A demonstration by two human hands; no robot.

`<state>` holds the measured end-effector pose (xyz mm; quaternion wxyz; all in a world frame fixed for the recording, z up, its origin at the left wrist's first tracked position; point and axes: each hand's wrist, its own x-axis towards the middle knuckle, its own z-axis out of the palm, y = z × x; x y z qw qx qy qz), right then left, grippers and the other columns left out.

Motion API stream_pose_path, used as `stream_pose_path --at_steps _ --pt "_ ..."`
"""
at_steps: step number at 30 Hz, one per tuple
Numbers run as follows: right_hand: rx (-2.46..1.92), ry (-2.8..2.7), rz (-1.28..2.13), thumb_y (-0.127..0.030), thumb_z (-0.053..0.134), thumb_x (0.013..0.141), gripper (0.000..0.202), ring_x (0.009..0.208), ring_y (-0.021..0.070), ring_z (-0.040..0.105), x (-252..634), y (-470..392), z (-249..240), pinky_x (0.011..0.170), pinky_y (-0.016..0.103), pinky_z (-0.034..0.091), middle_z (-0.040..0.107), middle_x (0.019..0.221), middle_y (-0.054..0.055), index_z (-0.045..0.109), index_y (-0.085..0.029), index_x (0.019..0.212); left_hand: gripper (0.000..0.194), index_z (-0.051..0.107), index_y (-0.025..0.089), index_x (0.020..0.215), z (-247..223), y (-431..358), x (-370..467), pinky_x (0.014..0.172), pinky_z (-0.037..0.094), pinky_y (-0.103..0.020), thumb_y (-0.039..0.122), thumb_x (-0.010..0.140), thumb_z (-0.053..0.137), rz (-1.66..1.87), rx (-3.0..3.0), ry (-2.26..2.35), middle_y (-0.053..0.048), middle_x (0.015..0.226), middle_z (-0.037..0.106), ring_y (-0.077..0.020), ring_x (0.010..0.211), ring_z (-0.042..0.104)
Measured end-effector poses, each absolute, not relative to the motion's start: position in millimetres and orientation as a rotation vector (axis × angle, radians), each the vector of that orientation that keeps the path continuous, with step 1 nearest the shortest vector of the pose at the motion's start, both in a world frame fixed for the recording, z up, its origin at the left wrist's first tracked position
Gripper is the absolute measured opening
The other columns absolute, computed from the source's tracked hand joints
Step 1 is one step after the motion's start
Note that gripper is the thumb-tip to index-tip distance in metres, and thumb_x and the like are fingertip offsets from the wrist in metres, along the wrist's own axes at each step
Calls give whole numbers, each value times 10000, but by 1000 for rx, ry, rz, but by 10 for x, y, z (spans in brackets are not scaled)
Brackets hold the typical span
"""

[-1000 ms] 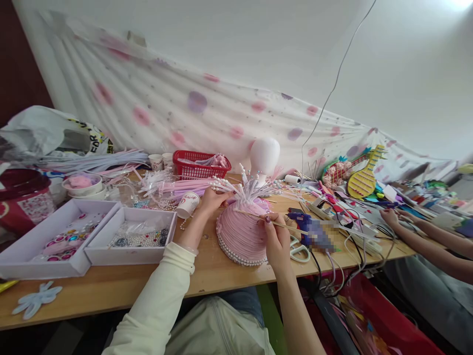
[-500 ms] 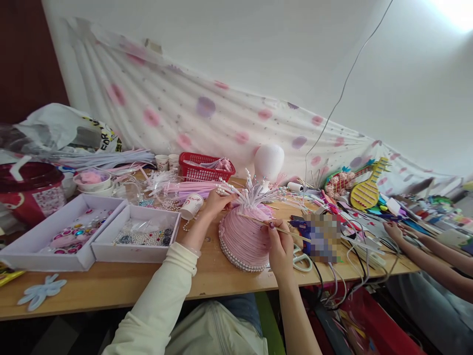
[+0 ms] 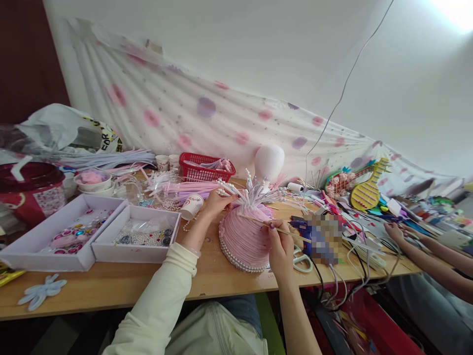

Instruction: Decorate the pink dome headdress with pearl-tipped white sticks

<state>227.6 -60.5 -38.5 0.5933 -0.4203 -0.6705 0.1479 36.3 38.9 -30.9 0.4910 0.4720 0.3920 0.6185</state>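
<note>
A pink dome-shaped piece (image 3: 244, 239) with a pearl rim sits on the wooden table in front of me. From its top a spray of pale stems (image 3: 253, 195) with beaded tips fans out. My left hand (image 3: 218, 203) is at the upper left of the dome, its fingers pinched at the base of the spray; what they grip is too small to make out. My right hand (image 3: 281, 244) is closed on a thin wooden stick (image 3: 254, 220), whose tip reaches the base of the stems. A white foam head (image 3: 269, 161) stands behind the dome.
Two white boxes of beads (image 3: 105, 260) lie at left, near a tipped paper cup (image 3: 191, 206). Behind are a red basket (image 3: 207, 172) and pink stems. White-handled scissors (image 3: 303, 263), a blue tool (image 3: 301, 229) and cables lie at right. Another person's hands (image 3: 395, 231) are further right.
</note>
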Motion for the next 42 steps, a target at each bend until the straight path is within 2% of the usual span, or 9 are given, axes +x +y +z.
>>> stream_pose_path --at_steps 14,25,32,38,42 --pt "-940 -1563 385 -437 488 940 266 698 192 513 2316 -548 -439 676 323 379 572 701 6 567 -216 815 348 566 170 643 -301 391 366 426 416 -207 336 553 857 1500 1147 963 48 415 559 -101 399 519" --pt "-977 -1569 368 -431 480 942 280 695 188 516 2284 -597 -369 651 314 373 583 715 15 589 -205 819 270 558 174 642 -283 380 366 414 384 -195 270 609 808 1502 1163 982 55 403 547 -97 392 509" --pt "-955 -1588 402 -397 494 937 261 665 178 498 2275 -616 -341 638 307 370 539 654 -4 565 -216 764 318 555 171 630 -290 383 364 422 399 -201 314 579 835 1488 1162 984 55 408 543 -92 388 501" --pt "-737 -1460 494 -329 518 896 180 656 183 534 2261 -652 -279 653 316 405 570 661 -1 575 -217 767 292 559 170 627 -284 394 364 418 398 -202 293 590 821 1486 1161 981 57 409 544 -95 392 504" --pt "-781 -1483 425 -352 540 899 200 684 177 542 2249 -598 -162 698 318 400 585 683 -2 569 -211 760 288 561 166 609 -291 396 362 417 384 -197 288 593 821 1482 1165 982 58 412 542 -86 386 493"
